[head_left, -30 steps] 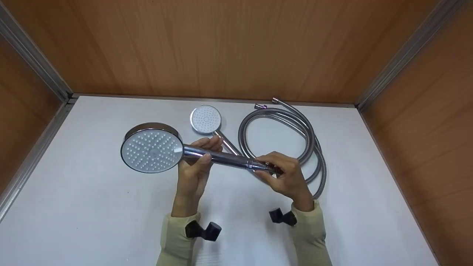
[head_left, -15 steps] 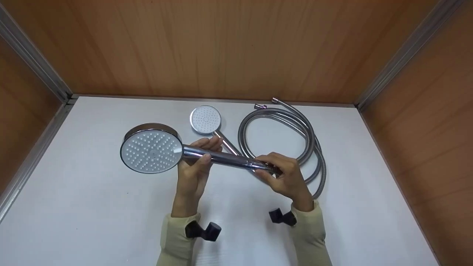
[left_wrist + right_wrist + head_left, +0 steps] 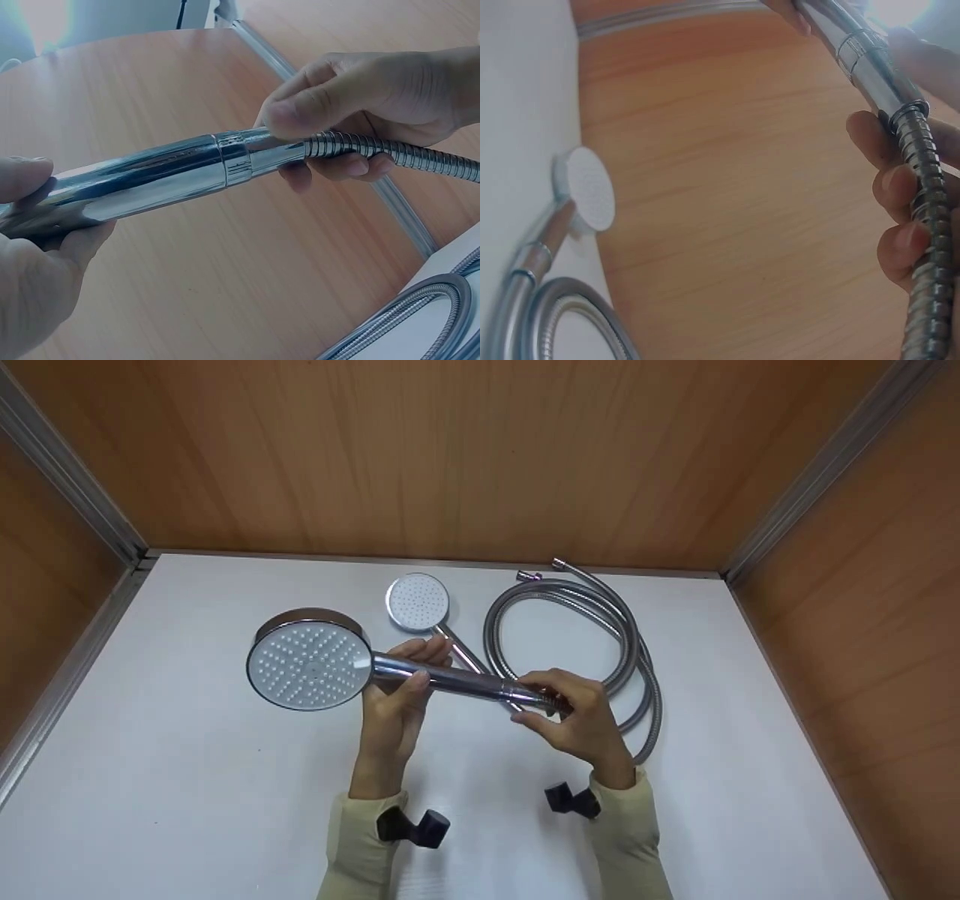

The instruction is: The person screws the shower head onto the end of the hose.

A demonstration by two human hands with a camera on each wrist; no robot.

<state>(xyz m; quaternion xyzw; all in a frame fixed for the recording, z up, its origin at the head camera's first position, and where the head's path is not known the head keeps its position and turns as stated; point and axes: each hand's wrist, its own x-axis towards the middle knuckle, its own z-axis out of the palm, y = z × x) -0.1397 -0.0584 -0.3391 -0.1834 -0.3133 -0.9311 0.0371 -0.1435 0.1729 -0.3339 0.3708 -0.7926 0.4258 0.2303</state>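
A large chrome shower head (image 3: 309, 666) with a pale nozzle face is held above the table, face toward the head camera. My left hand (image 3: 390, 712) grips its handle near the head, thumb across the front. At the handle's lower end, a smooth chrome hose nut (image 3: 279, 150) meets the handle in line. My right hand (image 3: 589, 724) is at this nut: the thumb lies by it and the other fingers curl under the ribbed shower hose (image 3: 420, 156). In the head view the right thumb stands slightly off the nut. Threads inside the joint are hidden.
A smaller shower head (image 3: 418, 601) lies on the white table (image 3: 187, 780) behind my hands, its handle partly covered. Coiled metal hose (image 3: 491, 626) with two free-looking ends lies to its right. Wooden panels (image 3: 450, 457) enclose the back and sides.
My right thumb has moved down, away from the nut, opening a small gap. The left hand and the large shower head stay nearly still.
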